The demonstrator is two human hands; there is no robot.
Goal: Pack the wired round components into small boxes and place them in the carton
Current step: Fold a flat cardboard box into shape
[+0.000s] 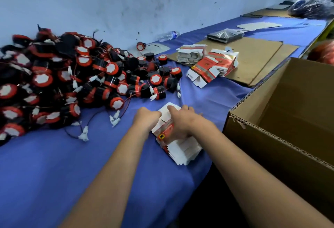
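Component heap crowds left; open carton stands right.

Two bare forearms, no sleeves in view; hands bare, short nails, no gloves.

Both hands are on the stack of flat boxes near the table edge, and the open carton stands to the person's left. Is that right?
Not quite. The head view shows the carton on the person's right, not left. The rest holds: the left hand and right hand are both on the stack of flat boxes near the edge of the table.
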